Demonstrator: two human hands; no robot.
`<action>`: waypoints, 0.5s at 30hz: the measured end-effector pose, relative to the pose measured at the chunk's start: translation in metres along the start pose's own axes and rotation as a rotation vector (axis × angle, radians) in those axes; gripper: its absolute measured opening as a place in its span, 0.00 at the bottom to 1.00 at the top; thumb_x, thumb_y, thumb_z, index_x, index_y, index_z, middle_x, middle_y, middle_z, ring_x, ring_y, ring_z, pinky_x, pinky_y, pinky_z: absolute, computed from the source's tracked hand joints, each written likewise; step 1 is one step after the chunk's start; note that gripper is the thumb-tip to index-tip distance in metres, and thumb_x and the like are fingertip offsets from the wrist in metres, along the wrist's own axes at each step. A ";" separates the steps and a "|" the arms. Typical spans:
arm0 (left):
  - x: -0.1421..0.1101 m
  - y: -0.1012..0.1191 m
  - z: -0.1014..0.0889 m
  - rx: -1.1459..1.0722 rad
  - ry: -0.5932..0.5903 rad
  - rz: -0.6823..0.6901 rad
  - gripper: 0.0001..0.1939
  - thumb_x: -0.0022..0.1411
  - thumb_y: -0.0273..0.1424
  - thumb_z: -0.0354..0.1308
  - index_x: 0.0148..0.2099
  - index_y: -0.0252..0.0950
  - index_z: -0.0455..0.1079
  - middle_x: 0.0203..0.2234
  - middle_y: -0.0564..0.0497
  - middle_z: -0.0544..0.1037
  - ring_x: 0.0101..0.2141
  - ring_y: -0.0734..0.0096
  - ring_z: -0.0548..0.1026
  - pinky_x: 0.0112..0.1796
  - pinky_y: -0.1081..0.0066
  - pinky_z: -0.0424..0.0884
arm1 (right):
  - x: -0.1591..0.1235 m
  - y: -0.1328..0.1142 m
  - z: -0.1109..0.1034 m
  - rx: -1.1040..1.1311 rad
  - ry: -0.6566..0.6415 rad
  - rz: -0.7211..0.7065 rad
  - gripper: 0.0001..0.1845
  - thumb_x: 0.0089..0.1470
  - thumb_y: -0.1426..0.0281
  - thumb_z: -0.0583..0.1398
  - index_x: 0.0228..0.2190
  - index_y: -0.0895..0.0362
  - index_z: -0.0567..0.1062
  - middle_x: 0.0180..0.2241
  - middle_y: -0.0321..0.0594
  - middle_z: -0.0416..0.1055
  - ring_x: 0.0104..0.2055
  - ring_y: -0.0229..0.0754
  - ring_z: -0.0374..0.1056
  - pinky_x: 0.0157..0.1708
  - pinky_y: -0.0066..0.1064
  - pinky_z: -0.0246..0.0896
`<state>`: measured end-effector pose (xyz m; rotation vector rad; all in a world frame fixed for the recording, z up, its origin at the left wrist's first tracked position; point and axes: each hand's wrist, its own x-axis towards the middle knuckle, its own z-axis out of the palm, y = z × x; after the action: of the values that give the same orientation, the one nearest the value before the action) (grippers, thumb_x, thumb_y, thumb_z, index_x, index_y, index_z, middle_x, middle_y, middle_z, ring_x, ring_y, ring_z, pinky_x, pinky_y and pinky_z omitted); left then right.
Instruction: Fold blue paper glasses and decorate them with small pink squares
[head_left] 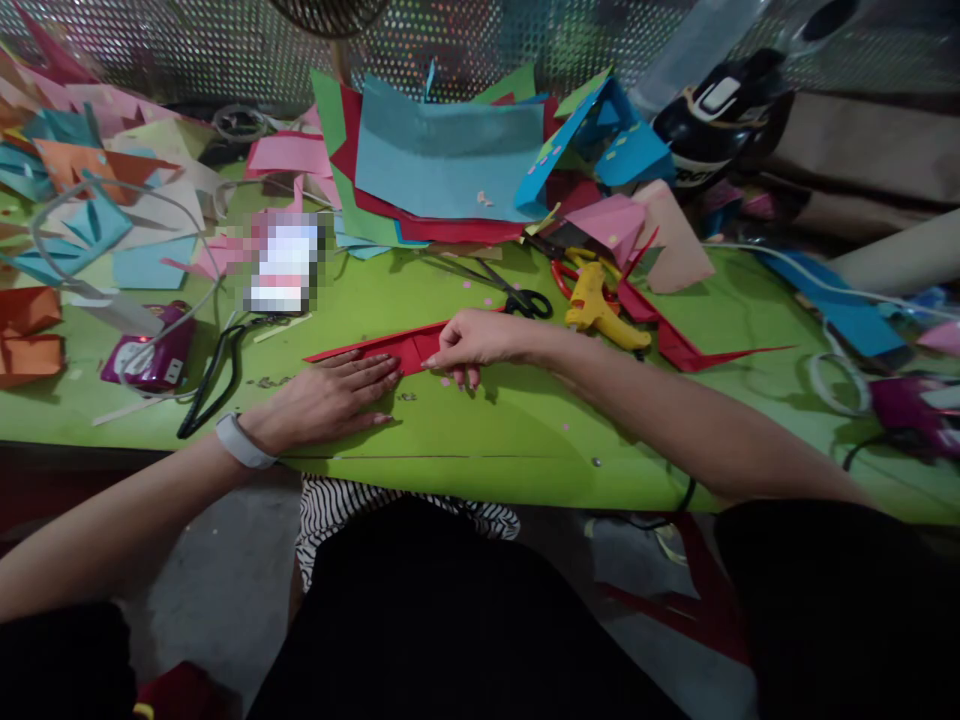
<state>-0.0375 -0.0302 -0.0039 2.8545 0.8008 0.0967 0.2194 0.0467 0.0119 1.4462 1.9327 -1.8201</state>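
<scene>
A strip of folded red paper (411,352) lies on the green table in front of me, creased across its middle. My left hand (337,395) rests flat on its left part, fingers stretched out and pressing it down. Over the right part, my right hand (472,345) is closed, with thumb and forefinger pinched at the paper and the other fingers curled. That hand hides the strip's right end. Black-handled scissors (529,303) lie just beyond the right hand. A yellow glue gun (604,310) is to the right of them.
Stacked coloured paper sheets (450,155) stand at the back. A lit phone (283,268), a purple box-shaped device (150,350) with a cable and a black strap (212,385) are at left. Another folded red piece (679,345) lies right, and a black bottle (709,125) stands behind.
</scene>
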 end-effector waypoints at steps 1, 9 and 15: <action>0.000 0.000 0.000 0.001 -0.010 0.004 0.29 0.74 0.43 0.45 0.67 0.30 0.60 0.65 0.37 0.63 0.64 0.56 0.63 0.62 0.55 0.61 | 0.001 0.000 0.000 -0.009 0.005 -0.001 0.17 0.54 0.67 0.66 0.18 0.58 0.71 0.19 0.37 0.76 0.17 0.33 0.70 0.19 0.25 0.67; 0.002 0.003 -0.026 -0.171 0.058 -0.111 0.21 0.71 0.40 0.49 0.56 0.34 0.73 0.56 0.38 0.75 0.55 0.56 0.75 0.56 0.57 0.70 | 0.010 0.000 0.001 -0.069 -0.030 0.003 0.20 0.52 0.61 0.68 0.18 0.58 0.71 0.17 0.37 0.74 0.16 0.33 0.68 0.19 0.25 0.67; 0.045 0.011 -0.054 -0.689 -0.313 -0.789 0.23 0.65 0.48 0.53 0.27 0.35 0.71 0.20 0.48 0.79 0.19 0.71 0.75 0.23 0.73 0.68 | 0.005 -0.005 0.001 -0.095 -0.032 -0.005 0.21 0.51 0.61 0.70 0.17 0.59 0.71 0.16 0.37 0.73 0.17 0.34 0.69 0.19 0.25 0.66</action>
<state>0.0006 -0.0080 0.0520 1.7227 1.4044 -0.1482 0.2129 0.0493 0.0119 1.3765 1.9795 -1.7177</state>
